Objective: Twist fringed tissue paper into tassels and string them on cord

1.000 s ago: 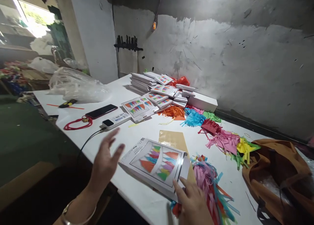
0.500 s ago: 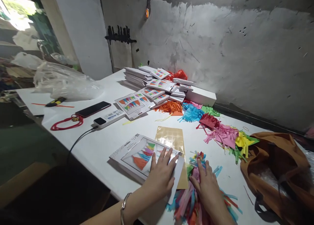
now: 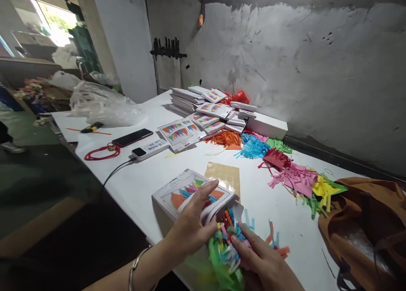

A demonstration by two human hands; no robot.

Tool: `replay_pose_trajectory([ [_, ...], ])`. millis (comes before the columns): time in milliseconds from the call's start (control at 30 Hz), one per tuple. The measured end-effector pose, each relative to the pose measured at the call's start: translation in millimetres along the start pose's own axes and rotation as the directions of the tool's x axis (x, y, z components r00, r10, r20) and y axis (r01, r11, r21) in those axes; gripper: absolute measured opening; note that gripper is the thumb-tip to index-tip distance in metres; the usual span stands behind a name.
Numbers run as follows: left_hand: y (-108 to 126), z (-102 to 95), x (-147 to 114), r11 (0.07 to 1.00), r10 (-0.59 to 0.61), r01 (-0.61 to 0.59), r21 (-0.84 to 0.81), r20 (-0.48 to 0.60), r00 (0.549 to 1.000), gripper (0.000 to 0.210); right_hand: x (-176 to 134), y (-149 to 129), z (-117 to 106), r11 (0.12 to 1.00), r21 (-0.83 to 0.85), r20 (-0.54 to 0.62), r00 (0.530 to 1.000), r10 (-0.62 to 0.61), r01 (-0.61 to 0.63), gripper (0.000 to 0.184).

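A white printed cardboard box [image 3: 173,190] with a tassel garland picture lies on the table, its near right end open and bulging. My left hand [image 3: 195,217] grips the box at that open end, thumb by the opening and fingers over the printed face. Against the opening lies a bundle of multicoloured paper tassels [image 3: 223,257], with some strands at the mouth of the box. My right hand [image 3: 258,255] is closed on the bundle from the right, and its palm is hidden. A tan sheet [image 3: 223,172] lies flat just behind the box.
Farther back lie stacks of printed boxes [image 3: 187,100] and a white box [image 3: 268,125]. Loose tassels [image 3: 298,179] run along the right, near a brown bag [image 3: 355,223]. On the left are a phone [image 3: 133,137], a white cabled device [image 3: 150,149] and plastic bags [image 3: 98,102].
My left hand has gone from lying flat on the box to gripping its opened end. My right hand has gathered the tassels and brought them to the opening. The view has shifted slightly left.
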State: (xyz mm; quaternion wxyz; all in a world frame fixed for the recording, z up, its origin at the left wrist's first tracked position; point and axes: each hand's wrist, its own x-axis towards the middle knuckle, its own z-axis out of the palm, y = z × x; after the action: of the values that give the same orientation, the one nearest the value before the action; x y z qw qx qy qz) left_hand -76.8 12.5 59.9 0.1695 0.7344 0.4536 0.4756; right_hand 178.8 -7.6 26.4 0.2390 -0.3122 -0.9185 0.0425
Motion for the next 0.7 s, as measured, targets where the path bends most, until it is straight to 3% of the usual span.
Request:
replay_pose_trajectory([
  [100,1.7,7.8,-7.5,0.999,0.036,-0.036,-0.001,0.047,0.998,0.082,12.2,0.4,-9.3,0.970,-0.196,0.154,0.982,-0.113,0.142,0.067],
  [200,3.1,22.3,-18.9,0.990,0.133,-0.125,-0.058,0.180,0.975,0.084,32.0,-6.7,-21.8,0.984,-0.180,0.224,0.974,0.038,0.003,0.062],
  [267,5.0,27.3,-22.2,0.981,0.182,-0.165,-0.098,0.205,0.962,0.082,41.5,-12.9,-21.1,0.972,-0.229,0.155,0.984,0.084,-0.047,0.055],
  [367,7.1,22.4,-18.3,0.981,0.180,-0.167,-0.100,0.140,0.974,0.079,37.6,-18.4,-0.5,0.921,-0.389,-0.051,0.998,-0.028,0.006,0.050],
  [500,1.6,20.0,-18.8,0.981,0.183,-0.180,-0.074,0.045,0.982,0.078,17.7,-21.3,40.9,0.941,-0.335,-0.226,0.973,-0.041,-0.038,0.034],
  [600,-2.7,40.4,-34.4,0.960,0.273,-0.260,-0.108,0.135,0.952,0.074,17.6,-24.5,58.5,0.972,-0.228,-0.250,0.962,-0.109,0.051,0.040],
  [700,-0.1,60.4,-47.6,0.951,0.300,-0.263,-0.164,0.269,0.915,0.055,24.4,-27.6,55.5,0.984,-0.174,-0.253,0.967,-0.015,-0.030,0.048],
])
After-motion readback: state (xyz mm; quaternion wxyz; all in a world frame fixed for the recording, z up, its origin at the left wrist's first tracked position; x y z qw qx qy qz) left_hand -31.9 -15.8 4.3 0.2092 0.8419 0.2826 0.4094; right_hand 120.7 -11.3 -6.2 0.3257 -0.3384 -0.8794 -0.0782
